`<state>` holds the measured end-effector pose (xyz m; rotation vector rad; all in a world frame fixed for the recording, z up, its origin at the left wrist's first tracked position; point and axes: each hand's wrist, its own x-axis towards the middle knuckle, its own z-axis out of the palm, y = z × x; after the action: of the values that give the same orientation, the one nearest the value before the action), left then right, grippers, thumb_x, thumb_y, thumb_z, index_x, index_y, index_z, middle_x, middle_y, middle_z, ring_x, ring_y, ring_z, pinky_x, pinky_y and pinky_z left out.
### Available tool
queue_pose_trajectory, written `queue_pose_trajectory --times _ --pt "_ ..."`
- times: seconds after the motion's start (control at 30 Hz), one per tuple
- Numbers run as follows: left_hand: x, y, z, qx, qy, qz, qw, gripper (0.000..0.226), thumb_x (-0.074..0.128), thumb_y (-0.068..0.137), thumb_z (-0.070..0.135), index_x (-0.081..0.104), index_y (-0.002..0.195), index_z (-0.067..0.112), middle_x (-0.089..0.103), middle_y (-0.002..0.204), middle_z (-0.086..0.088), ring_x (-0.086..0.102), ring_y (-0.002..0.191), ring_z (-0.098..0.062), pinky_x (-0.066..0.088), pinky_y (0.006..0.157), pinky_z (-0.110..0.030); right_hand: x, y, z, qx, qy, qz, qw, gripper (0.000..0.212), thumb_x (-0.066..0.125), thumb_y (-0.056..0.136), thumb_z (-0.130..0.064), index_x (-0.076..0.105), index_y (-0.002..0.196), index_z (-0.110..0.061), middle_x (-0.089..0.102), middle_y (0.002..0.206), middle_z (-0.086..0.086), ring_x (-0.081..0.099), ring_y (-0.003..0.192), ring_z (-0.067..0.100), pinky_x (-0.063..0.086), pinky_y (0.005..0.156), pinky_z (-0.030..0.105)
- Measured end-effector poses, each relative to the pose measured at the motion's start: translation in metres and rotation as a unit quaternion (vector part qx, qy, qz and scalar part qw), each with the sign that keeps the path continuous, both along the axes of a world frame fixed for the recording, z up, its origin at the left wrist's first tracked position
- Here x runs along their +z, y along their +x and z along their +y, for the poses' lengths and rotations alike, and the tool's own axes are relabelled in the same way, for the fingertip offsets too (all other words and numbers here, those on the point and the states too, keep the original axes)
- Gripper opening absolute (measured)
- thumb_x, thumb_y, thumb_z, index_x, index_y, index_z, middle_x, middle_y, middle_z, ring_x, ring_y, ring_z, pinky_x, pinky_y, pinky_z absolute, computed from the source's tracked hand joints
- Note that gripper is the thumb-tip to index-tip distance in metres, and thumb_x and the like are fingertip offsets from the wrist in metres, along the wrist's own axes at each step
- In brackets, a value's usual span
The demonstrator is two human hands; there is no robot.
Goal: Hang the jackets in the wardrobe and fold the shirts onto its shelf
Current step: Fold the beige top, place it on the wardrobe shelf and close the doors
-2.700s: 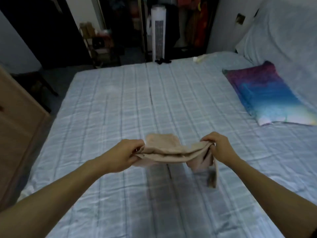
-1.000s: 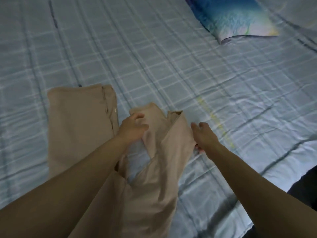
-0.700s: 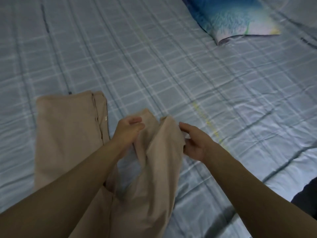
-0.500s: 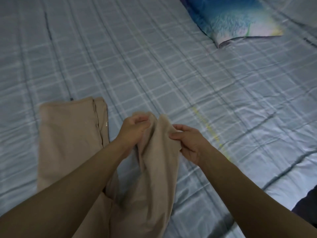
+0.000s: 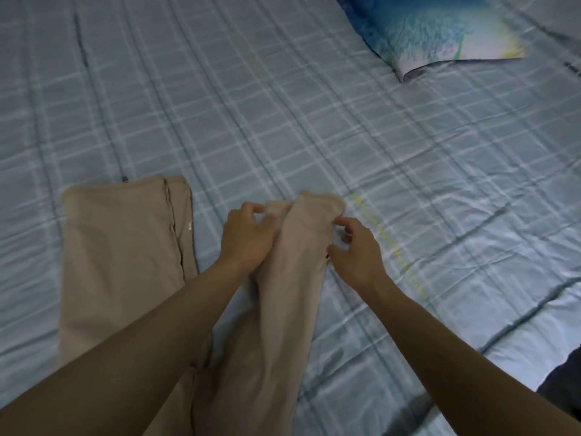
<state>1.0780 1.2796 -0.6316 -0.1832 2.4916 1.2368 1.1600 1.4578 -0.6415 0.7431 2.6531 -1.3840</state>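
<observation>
A beige shirt (image 5: 125, 247) lies on the bed, its left part spread flat. Its right part is gathered into a long bunched strip (image 5: 292, 278) that runs from the bottom of the view up between my hands. My left hand (image 5: 246, 239) has curled fingers and pinches the strip's left edge near its top. My right hand (image 5: 356, 251) holds the strip's right edge between thumb and fingertips. My left forearm hides the shirt's lower middle. No jacket or wardrobe is in view.
The bed is covered by a light blue checked sheet (image 5: 314, 105). A blue and white patterned pillow (image 5: 437, 29) lies at the top right. The bed's edge and a dark area (image 5: 562, 382) show at the lower right.
The folded shirt I held up over the bed now lies spread on the sheet. In the last second my hands closed in on the right part and bunched it into a narrow strip.
</observation>
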Motion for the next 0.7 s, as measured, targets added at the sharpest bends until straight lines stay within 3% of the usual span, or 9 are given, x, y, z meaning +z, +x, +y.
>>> queue_pose_trajectory --times 0.07,0.13,0.23,0.3,0.37,0.47,0.57,0.63,0.7 --pt "-0.007 0.01 -0.003 -0.062 -0.038 -0.022 0.997 0.046 0.063 0.087 0.041 0.054 0.127 0.019 0.062 0.122 0.001 0.06 0.11 -0.019 0.048 0.093 -0.033 -0.002 0.0 -0.003 -0.05 0.005 -0.038 0.998 0.056 0.068 0.086 -0.019 0.046 0.137 -0.012 0.059 0.121 0.006 0.057 0.111 0.02 0.046 0.094 0.029" --pt "-0.015 0.012 0.001 -0.071 -0.053 -0.038 0.995 0.056 0.069 0.083 0.042 0.05 0.128 0.015 0.063 0.118 0.001 0.06 0.108 -0.02 0.048 0.089 -0.032 -0.001 -0.004 -0.006 -0.07 -0.011 -0.061 0.996 0.055 0.069 0.086 -0.024 0.047 0.134 -0.011 0.061 0.098 -0.001 0.059 0.096 0.017 0.047 0.082 0.027" --pt "-0.021 0.004 0.011 -0.048 -0.053 -0.051 0.996 0.051 0.073 0.072 0.049 0.058 0.106 0.015 0.067 0.098 0.002 0.063 0.087 -0.016 0.048 0.069 -0.03 0.003 -0.019 -0.012 -0.083 -0.074 -0.083 0.99 0.049 0.072 0.078 -0.029 0.056 0.119 -0.009 0.063 0.098 0.002 0.062 0.092 0.019 0.053 0.076 0.034" --pt "-0.021 0.0 0.018 -0.034 -0.024 -0.058 0.997 0.029 0.073 0.076 0.039 0.058 0.088 0.017 0.064 0.084 0.003 0.06 0.073 -0.013 0.043 0.057 -0.027 0.006 -0.027 -0.018 -0.1 -0.135 -0.084 0.982 0.046 0.073 0.066 -0.031 0.061 0.104 -0.009 0.066 0.094 0.004 0.065 0.089 0.022 0.056 0.068 0.036" --pt "-0.018 -0.003 0.024 -0.036 -0.013 -0.039 0.999 0.016 0.07 0.081 0.027 0.056 0.077 0.019 0.06 0.075 0.005 0.058 0.07 -0.015 0.039 0.053 -0.025 0.005 -0.032 -0.02 -0.122 -0.189 -0.076 0.971 0.057 0.073 0.056 -0.031 0.063 0.108 -0.01 0.068 0.098 0.004 0.067 0.092 0.023 0.059 0.074 0.04" --pt "-0.011 -0.011 0.029 -0.052 0.086 -0.029 0.994 0.011 0.07 0.085 0.025 0.07 0.095 0.019 0.071 0.09 0.002 0.068 0.088 -0.017 0.054 0.072 -0.028 0.013 -0.029 -0.018 -0.121 -0.225 -0.002 0.967 0.041 0.074 0.068 -0.008 0.064 0.108 -0.012 0.07 0.099 0.008 0.07 0.09 0.024 0.06 0.078 0.047" --pt "0.0 -0.017 0.034 -0.109 0.231 -0.068 0.965 0.02 0.071 0.09 0.02 0.071 0.11 0.016 0.073 0.105 -0.007 0.069 0.099 -0.021 0.057 0.088 -0.033 0.022 -0.02 -0.011 -0.113 -0.211 0.121 0.963 0.031 0.064 0.078 0.006 0.062 0.097 -0.019 0.069 0.09 0.0 0.067 0.082 0.014 0.057 0.071 0.031" --pt "-0.005 -0.023 0.037 -0.127 0.182 -0.058 0.973 0.025 0.071 0.087 0.019 0.069 0.112 0.015 0.072 0.108 -0.007 0.068 0.103 -0.025 0.054 0.094 -0.041 0.014 -0.015 -0.003 -0.146 -0.192 0.129 0.962 0.03 0.063 0.078 0.005 0.061 0.092 -0.021 0.067 0.086 -0.005 0.065 0.08 0.012 0.056 0.071 0.03" --pt "-0.016 -0.023 0.039 -0.127 0.006 -0.007 0.992 0.036 0.069 0.085 0.026 0.062 0.118 0.017 0.067 0.116 -0.006 0.063 0.106 -0.025 0.051 0.095 -0.041 0.0 -0.013 0.006 -0.189 -0.165 0.059 0.966 0.022 0.066 0.075 -0.002 0.062 0.089 -0.018 0.068 0.088 0.003 0.067 0.083 0.022 0.059 0.075 0.043"
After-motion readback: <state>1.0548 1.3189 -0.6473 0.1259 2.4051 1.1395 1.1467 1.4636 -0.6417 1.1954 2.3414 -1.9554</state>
